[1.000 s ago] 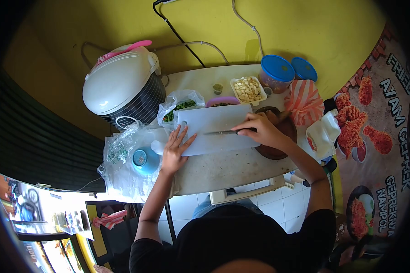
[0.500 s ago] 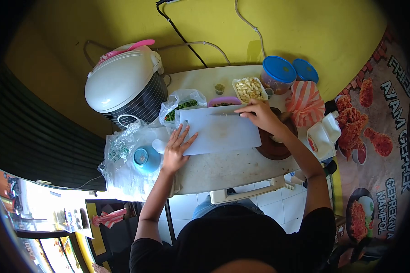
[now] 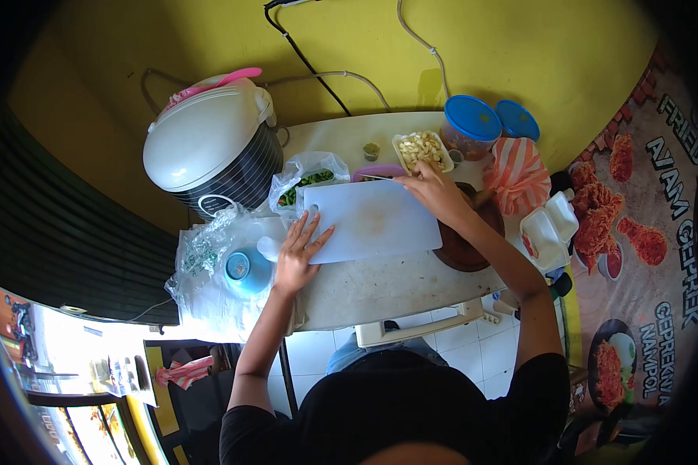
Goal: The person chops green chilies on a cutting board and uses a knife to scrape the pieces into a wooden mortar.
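My left hand lies with fingers spread across the left end of a white cutting board. My right hand is closed on a knife, seen thin and edge-on, its blade pointing left by the board's far edge. Just behind that edge is a purple bowl, partly hidden by the board. A white tray of peeled garlic cloves stands just beyond my right hand. Under my right forearm shows a brown stone mortar, partly covered.
Left of the board are a bag of green chillies, a blue bowl on clear plastic and a large rice cooker. Blue-lidded tubs, a striped bag and an open foam box stand to the right.
My right hand has moved a little away from me and turned the knife, lifting it off the board towards the purple bowl. My left hand stays on the board.
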A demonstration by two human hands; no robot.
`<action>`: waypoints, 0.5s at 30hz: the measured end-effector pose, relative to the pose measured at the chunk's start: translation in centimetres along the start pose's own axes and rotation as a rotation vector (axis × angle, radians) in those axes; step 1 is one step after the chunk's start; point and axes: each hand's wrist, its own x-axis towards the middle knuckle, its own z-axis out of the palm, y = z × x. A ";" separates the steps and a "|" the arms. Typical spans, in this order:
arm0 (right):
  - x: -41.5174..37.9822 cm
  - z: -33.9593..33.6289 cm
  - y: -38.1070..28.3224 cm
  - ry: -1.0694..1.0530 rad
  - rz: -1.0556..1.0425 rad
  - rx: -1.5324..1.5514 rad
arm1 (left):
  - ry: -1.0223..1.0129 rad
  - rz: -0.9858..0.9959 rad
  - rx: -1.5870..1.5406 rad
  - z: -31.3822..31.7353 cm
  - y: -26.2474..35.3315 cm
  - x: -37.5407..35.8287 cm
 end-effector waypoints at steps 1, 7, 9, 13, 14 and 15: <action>-0.2 -0.2 -0.1 -0.010 -0.021 -0.038 | -0.001 0.001 -0.002 0.0 0.0 0.0; -0.6 -1.2 0.0 -0.071 -0.079 -0.057 | 0.008 0.006 -0.007 0.0 0.1 0.0; -0.9 -1.8 -0.3 -0.090 -0.058 -0.056 | 0.003 0.007 -0.009 0.1 0.0 0.0; -2.6 -2.9 -0.8 -0.098 -0.011 -0.021 | -0.010 0.012 -0.005 0.0 0.1 -0.1; -3.0 -3.0 -0.9 -0.101 0.005 -0.001 | -0.013 0.014 -0.002 0.0 0.1 -0.1; -3.4 -3.3 -1.0 -0.104 0.020 0.019 | -0.015 0.015 0.001 0.0 0.1 -0.1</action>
